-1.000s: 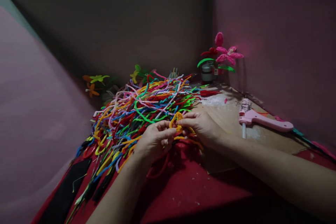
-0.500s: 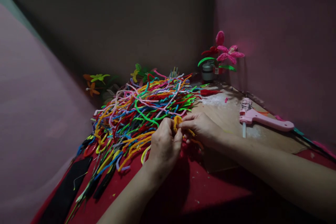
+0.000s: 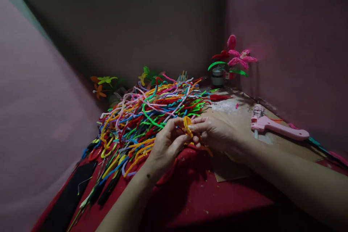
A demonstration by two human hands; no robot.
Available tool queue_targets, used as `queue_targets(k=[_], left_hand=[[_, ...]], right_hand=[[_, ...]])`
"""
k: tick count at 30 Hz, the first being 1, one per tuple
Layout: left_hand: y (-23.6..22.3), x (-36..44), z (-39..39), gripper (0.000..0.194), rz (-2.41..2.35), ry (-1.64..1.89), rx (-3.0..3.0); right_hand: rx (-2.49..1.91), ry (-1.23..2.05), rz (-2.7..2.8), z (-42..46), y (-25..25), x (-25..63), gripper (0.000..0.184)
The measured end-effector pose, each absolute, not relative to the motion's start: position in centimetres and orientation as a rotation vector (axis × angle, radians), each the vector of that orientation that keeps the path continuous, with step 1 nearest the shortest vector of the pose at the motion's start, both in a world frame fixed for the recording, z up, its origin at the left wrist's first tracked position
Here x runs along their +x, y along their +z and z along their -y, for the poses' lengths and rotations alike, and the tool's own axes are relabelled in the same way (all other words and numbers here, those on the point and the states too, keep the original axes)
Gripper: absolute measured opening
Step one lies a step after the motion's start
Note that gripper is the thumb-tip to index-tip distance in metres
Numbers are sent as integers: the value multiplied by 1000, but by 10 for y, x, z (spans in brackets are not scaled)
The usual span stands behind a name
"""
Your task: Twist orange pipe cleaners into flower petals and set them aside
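Right hand (image 3: 217, 133) grip closed, thumb and finger pinching the orange fuzzy loop (image 3: 187, 121), which sits between both hands above the bench (image 3: 195, 203), likely to steady the small bend. Left hand (image 3: 166, 145) fingers curled at the loop's other side, can't tell if that grip pinches. Forearms angle inward; stem pile (image 3: 163, 107) just beyond, probably for easy reach.

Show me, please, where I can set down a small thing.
Mostly free: the red surface between the forearms, nearer than the orange loop, with few specks; and the brown board between the stem heap and pink glue gun, partly smeared white. Crowded: the left side, under the heap and black strip.
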State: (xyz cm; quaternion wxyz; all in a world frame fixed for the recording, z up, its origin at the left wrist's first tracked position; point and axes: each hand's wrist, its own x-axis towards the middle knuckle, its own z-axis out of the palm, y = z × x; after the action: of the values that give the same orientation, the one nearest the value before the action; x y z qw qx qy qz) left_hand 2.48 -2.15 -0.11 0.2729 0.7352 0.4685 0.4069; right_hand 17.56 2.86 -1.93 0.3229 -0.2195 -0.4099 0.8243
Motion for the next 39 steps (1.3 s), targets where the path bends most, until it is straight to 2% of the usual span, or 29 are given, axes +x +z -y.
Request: queue_targets(k=[6,10,25,32,39], left_hand=[[-13,16,19,18,-1381,1055,2223],[-17,17,19,15,-1458,995,2131],[-9,25,24,54,-1132,562,1475],[-6,18,19,49,-1082,566,1315],[-12,33,16,29,-825,942,1097]], right_hand=[[-650,2183,964,-32,-20,177,8],[-691,2086,1035,-30,-23,174,6],[-870,1810,1069,-26,-15,175,10],[-862,1836,1050,-27,-20,172,11],[-833,1799,1104,-22,-18,171,15]])
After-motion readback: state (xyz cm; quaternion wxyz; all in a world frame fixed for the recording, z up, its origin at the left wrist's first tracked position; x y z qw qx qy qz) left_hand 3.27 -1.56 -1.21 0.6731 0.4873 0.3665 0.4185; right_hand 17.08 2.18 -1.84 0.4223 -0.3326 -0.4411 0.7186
